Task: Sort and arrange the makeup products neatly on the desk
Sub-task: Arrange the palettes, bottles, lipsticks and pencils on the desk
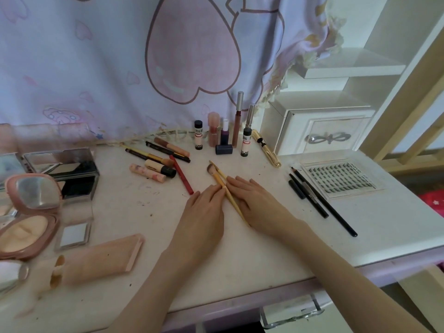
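Observation:
Two yellow-handled makeup brushes (219,180) lie side by side on the white desk (144,212), bristles pointing away from me. My left hand (204,210) lies flat on the desk to their left, its fingertips against the handles. My right hand (258,205) lies flat to their right, its edge against the long handle (234,205). Neither hand grips anything. A loose heap of pencils, tubes and a red pencil (163,162) sits left of the brushes. Several small bottles and lip tubes (223,135) stand upright at the back.
A gold tube (266,150) lies beside a white cabinet (319,131). Black pencils (319,200) and a lash tray (341,180) lie at the right. At the left are an open pink compact (26,219), a mirrored palette (64,169) and a peach case (103,255).

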The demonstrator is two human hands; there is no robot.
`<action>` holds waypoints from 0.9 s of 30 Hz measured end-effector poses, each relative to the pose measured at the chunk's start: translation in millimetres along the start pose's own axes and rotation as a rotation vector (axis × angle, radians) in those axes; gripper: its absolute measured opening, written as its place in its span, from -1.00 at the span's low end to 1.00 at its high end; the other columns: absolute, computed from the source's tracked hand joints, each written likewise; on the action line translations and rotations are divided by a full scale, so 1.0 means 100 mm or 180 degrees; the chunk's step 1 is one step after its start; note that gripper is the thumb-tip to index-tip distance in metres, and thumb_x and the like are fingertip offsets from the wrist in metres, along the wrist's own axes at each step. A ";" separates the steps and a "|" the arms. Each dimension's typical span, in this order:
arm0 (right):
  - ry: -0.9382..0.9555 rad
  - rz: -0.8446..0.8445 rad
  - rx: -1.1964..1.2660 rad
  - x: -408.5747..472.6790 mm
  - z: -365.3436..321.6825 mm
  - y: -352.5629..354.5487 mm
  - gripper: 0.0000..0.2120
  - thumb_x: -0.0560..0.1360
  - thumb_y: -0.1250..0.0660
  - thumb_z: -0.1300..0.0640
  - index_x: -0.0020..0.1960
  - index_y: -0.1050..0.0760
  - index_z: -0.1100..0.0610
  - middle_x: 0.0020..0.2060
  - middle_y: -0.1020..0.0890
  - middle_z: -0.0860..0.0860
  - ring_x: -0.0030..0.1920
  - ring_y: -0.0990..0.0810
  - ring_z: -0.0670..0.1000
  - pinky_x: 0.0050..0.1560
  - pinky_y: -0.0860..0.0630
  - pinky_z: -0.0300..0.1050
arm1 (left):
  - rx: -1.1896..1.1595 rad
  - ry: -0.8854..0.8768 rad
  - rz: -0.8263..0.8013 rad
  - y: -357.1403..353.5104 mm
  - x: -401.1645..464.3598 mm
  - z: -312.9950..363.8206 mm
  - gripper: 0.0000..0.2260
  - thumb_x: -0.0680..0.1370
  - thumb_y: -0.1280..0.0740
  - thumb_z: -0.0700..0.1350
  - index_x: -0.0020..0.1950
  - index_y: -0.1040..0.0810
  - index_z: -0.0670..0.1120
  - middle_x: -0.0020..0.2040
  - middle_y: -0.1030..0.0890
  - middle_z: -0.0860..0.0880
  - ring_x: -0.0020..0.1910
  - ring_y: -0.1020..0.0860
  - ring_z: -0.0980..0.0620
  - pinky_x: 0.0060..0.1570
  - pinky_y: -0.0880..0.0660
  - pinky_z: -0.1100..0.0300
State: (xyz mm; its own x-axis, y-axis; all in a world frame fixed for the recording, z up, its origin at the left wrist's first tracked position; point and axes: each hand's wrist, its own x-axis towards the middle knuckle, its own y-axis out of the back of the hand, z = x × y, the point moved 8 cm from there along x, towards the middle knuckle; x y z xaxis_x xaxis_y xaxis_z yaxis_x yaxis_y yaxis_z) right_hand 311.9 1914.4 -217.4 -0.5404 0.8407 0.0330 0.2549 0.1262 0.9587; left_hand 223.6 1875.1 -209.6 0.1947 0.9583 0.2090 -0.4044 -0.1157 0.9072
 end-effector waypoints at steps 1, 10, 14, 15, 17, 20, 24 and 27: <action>-0.0013 0.0020 0.0061 -0.09 0.02 -0.01 -0.56 0.63 -0.01 0.16 0.51 -0.13 0.06 0.51 -0.13 -0.07 0.51 -0.03 -0.08 0.44 0.15 -0.25 | -0.0010 -0.0014 -0.0024 -0.01 -0.01 0.01 -0.57 0.61 -0.01 -0.22 0.49 -0.12 -0.04 0.48 -0.17 0.04 0.45 -0.15 0.12 0.45 0.07 0.18; -0.0134 0.0165 0.0468 -0.64 0.02 -0.01 -0.50 0.58 0.09 0.11 0.52 -0.03 0.03 0.48 -0.19 -0.09 0.48 -0.05 -0.20 0.40 0.21 -0.42 | -0.0077 -0.0419 -0.0080 -0.07 -0.23 0.23 -0.54 0.61 -0.01 -0.23 0.51 -0.06 0.00 0.50 -0.12 0.08 0.48 -0.07 0.14 0.38 0.24 0.31; -0.0118 0.0123 0.0473 -0.73 0.02 -0.02 -0.41 0.48 0.14 0.09 0.51 -0.02 0.00 0.47 -0.21 -0.10 0.38 -0.01 -0.34 0.34 0.25 -0.51 | -0.0025 -0.0459 -0.0127 -0.10 -0.30 0.22 -0.52 0.56 0.14 -0.12 0.48 -0.17 -0.02 0.48 -0.22 0.05 0.46 -0.19 0.09 0.38 0.19 0.23; -0.0109 0.0108 0.0460 -0.75 0.01 -0.03 -0.42 0.48 0.14 0.09 0.51 -0.02 -0.01 0.47 -0.20 -0.09 0.36 0.00 -0.36 0.34 0.26 -0.51 | 0.0017 -0.0503 -0.0165 -0.11 -0.31 0.22 -0.46 0.51 0.19 -0.08 0.48 -0.20 -0.03 0.47 -0.25 0.04 0.45 -0.22 0.07 0.38 0.17 0.19; -0.0108 0.0114 0.0457 -0.77 0.01 -0.03 -0.48 0.55 0.10 0.13 0.51 -0.03 0.00 0.47 -0.21 -0.08 0.35 0.00 -0.36 0.33 0.25 -0.51 | 0.0092 -0.0549 -0.0238 -0.15 -0.32 0.22 -0.40 0.47 0.25 -0.02 0.48 -0.18 -0.02 0.47 -0.24 0.04 0.46 -0.19 0.09 0.39 0.17 0.19; -0.0109 0.0258 0.0634 -0.78 0.00 0.03 -0.54 0.59 0.05 0.12 0.49 -0.13 0.02 0.43 -0.30 -0.07 0.39 -0.12 -0.30 0.34 0.15 -0.51 | 0.0067 -0.0433 -0.0254 -0.13 -0.30 0.20 -0.50 0.56 0.22 0.05 0.51 -0.05 0.03 0.51 -0.11 0.10 0.49 -0.04 0.16 0.40 0.21 0.29; -0.0212 0.0461 0.0933 -0.72 -0.01 0.21 -0.58 0.62 -0.07 0.13 0.47 -0.19 0.02 0.37 -0.36 -0.10 0.35 -0.32 -0.15 0.27 -0.13 -0.44 | 0.0199 -0.0171 -0.0364 -0.06 -0.30 0.07 -0.56 0.64 0.08 0.00 0.52 0.05 0.03 0.53 0.02 0.09 0.49 0.11 0.16 0.43 0.24 0.26; -0.0063 0.0611 0.0785 -0.47 -0.12 0.41 -0.62 0.61 -0.11 0.15 0.42 -0.29 0.04 0.34 -0.40 -0.09 0.32 -0.36 -0.11 0.24 -0.16 -0.43 | 0.0458 -0.0012 -0.0324 0.03 -0.36 -0.07 -0.54 0.62 0.18 0.07 0.52 0.08 0.04 0.54 0.05 0.08 0.50 0.14 0.14 0.41 0.26 0.22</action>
State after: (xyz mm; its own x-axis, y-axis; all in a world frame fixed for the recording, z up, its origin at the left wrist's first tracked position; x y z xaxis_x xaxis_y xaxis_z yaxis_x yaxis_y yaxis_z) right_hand 338.2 1873.6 -176.1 -0.4485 0.8714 0.1988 0.5389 0.0862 0.8380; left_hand 209.0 1841.8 -217.0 0.2316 0.9661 0.1144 -0.2505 -0.0544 0.9666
